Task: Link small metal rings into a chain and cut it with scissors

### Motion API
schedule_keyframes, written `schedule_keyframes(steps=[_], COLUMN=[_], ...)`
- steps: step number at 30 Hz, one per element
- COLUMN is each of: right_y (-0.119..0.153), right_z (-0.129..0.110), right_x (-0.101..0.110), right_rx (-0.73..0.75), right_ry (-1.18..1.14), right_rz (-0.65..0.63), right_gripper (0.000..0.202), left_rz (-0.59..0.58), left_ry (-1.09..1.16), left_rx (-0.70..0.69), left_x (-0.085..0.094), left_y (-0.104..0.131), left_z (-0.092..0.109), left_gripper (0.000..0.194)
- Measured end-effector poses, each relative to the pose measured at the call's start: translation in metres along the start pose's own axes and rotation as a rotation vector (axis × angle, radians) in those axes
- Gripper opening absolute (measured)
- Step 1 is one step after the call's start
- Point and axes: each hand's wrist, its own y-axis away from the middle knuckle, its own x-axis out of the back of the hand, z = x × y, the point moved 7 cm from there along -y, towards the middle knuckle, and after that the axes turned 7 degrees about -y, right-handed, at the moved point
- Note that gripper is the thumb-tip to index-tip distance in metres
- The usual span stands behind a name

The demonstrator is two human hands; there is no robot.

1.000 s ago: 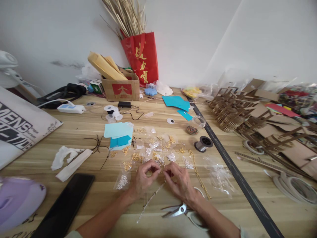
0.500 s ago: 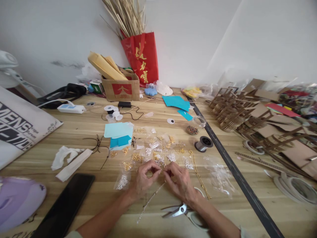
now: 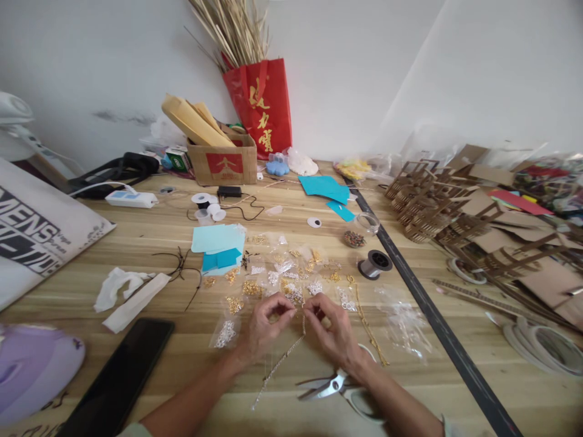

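My left hand [image 3: 269,321] is closed in a pinch, thumb against index finger; whatever lies between the tips is too small to make out. Facing it, a short gap away, my right hand [image 3: 334,331] pinches a thin silver chain [image 3: 283,359] near its upper part. The chain's lower length slants down to the left over the wood. Beyond my fingertips lie small bags of silver and gold jewellery findings [image 3: 252,288]. Scissors [image 3: 328,386] with pale handles rest partly under my right forearm. A gold chain [image 3: 367,325] lies right of that hand.
A wire spool [image 3: 375,264] and a jar of beads [image 3: 355,238] stand to the right, by a dark strip [image 3: 428,309]. At left are a black phone [image 3: 121,376] and a purple object [image 3: 40,370]. Cardboard pieces [image 3: 546,273] crowd the right side.
My right hand has shifted slightly right, away from the left fingertips. More of the silver chain shows between the hands. My left hand has barely moved.
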Motion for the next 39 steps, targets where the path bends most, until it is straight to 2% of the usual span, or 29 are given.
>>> schedule_keyframes(steps=[3,6,17,28,39], right_y=[-0.002,-0.002,0.000,0.002,0.003], right_z=[0.012,0.016,0.015,0.026,0.029], right_x=[0.000,-0.003,-0.010,-0.017,-0.021], right_rx=[-0.173,-0.253,-0.263,-0.365,-0.397], right_ry=[-0.173,-0.278,-0.287,-0.524,-0.565], right_rz=[-0.005,-0.037,-0.071,-0.091,-0.113], right_gripper=[0.015,0.018,0.021,0.028,0.031], left_rz=[-0.037,-0.057,-0.065,-0.107,-0.108], left_ry=[0.109,0.182,0.211,0.246,0.270], left_rx=[0.073,0.108,0.125,0.143,0.168], left_x=[-0.001,-0.002,-0.001,-0.004,-0.004], left_y=[-0.001,-0.003,-0.003,-0.002,-0.002], left_z=[-0.007,-0.009,-0.004,-0.003,-0.004], left_gripper=[0.012,0.014,0.016,0.019,0.020])
